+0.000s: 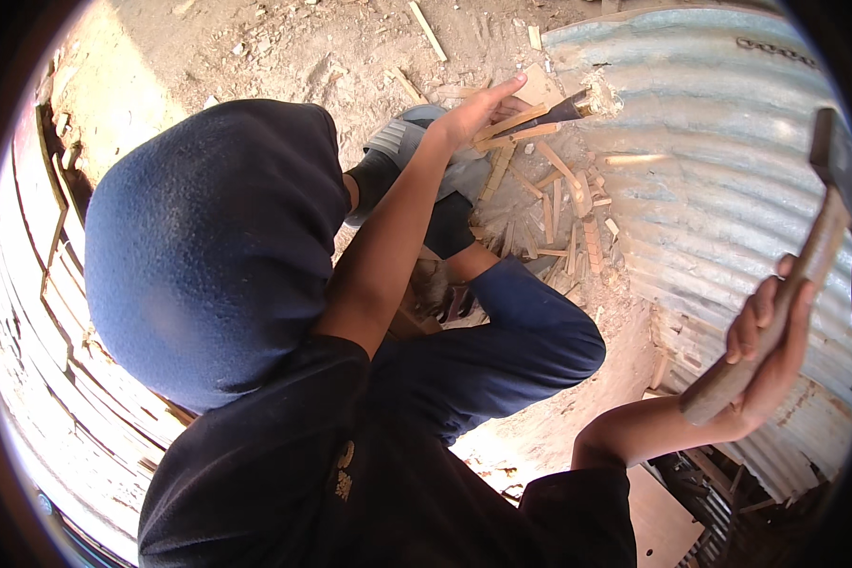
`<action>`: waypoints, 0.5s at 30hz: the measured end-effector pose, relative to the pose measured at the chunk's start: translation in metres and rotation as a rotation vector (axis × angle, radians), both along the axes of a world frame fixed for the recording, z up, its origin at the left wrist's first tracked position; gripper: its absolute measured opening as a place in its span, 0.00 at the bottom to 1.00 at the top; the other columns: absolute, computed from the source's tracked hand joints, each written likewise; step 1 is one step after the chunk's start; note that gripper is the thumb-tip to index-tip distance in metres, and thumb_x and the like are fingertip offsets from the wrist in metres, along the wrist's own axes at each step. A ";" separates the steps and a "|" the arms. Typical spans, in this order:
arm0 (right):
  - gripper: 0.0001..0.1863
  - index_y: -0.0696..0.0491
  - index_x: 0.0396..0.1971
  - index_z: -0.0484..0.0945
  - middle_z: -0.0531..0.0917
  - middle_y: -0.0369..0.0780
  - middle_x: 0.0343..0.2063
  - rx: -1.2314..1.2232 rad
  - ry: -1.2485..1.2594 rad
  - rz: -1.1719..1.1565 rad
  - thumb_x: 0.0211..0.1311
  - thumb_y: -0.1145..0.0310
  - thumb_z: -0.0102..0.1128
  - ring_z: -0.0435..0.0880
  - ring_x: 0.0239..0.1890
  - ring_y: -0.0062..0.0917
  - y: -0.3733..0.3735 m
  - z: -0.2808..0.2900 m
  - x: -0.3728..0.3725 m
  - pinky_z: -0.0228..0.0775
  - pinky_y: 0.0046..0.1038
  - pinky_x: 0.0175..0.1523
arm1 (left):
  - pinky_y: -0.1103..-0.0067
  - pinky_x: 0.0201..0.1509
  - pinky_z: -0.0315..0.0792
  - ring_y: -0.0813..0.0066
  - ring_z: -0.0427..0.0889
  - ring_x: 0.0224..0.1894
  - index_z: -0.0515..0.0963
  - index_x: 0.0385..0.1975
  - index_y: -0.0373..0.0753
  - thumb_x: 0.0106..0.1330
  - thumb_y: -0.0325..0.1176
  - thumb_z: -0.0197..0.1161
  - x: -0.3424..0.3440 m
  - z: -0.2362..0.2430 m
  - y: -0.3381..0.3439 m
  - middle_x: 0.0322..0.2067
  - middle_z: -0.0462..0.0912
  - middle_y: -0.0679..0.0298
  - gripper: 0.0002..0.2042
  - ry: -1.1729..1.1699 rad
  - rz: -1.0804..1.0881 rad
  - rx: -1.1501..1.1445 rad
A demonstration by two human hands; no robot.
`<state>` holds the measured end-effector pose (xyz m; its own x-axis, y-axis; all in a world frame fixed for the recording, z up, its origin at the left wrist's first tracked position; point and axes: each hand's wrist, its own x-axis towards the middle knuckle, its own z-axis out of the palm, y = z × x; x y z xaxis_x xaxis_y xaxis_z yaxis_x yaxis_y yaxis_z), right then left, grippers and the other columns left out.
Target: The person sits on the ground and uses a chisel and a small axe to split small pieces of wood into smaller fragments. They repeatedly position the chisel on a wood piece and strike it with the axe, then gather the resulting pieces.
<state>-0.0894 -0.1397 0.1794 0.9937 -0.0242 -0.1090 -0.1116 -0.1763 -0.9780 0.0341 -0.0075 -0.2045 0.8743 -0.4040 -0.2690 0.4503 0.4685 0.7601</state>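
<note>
My right hand [772, 341] is raised at the right, its fingers wrapped round the wooden handle of a hammer [828, 222]. The dark hammer head points up, above the corrugated metal sheet. Farther off, my left hand [483, 112] reaches over the ground with thumb and fingers stretched apart. By its fingertips are thin wooden strips [521, 123] and a flat tan piece of wood [540, 87]. Between the strips lies a dark, tapered tool [563, 109] with a frayed, pale end, like a chisel. Whether the left fingers touch any of these is unclear.
A bluish corrugated metal sheet [691, 151] spans the right side, with a chain [776, 50] at its top. Wood offcuts [554, 199] litter the dirt ground. My bent leg [511, 350] and a grey sandal [402, 142] are close to the pile.
</note>
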 end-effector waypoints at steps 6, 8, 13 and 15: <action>0.07 0.56 0.34 0.65 0.68 0.36 0.18 -0.323 -0.544 -0.368 0.66 0.68 0.46 0.64 0.15 0.18 0.018 -0.019 0.061 0.62 0.24 0.21 | 0.66 0.67 0.52 0.54 0.66 0.60 0.76 0.50 0.31 0.56 0.71 0.46 -0.002 0.017 0.000 0.55 0.71 0.45 0.43 -0.070 -0.015 0.078; 0.13 0.56 0.31 0.69 0.70 0.34 0.15 -0.495 -0.151 -0.155 0.65 0.59 0.51 0.69 0.14 0.18 0.015 -0.108 0.048 0.64 0.22 0.21 | 0.67 0.67 0.52 0.54 0.66 0.61 0.75 0.51 0.31 0.56 0.71 0.47 -0.001 0.012 0.011 0.56 0.71 0.45 0.43 -0.005 -0.002 0.033; 0.18 0.57 0.39 0.70 0.70 0.33 0.19 -0.504 0.872 0.305 0.65 0.56 0.54 0.68 0.14 0.16 -0.011 -0.200 0.014 0.64 0.20 0.18 | 0.68 0.66 0.54 0.55 0.66 0.61 0.77 0.49 0.32 0.57 0.69 0.49 -0.003 -0.002 0.003 0.56 0.72 0.48 0.40 -0.066 0.127 0.284; 0.17 0.57 0.39 0.71 0.70 0.34 0.19 -0.267 0.868 0.190 0.65 0.56 0.54 0.68 0.14 0.16 -0.019 -0.189 0.008 0.64 0.20 0.18 | 0.67 0.65 0.57 0.56 0.70 0.58 0.79 0.47 0.34 0.57 0.68 0.48 0.007 0.019 0.019 0.53 0.74 0.50 0.38 -0.229 0.251 0.340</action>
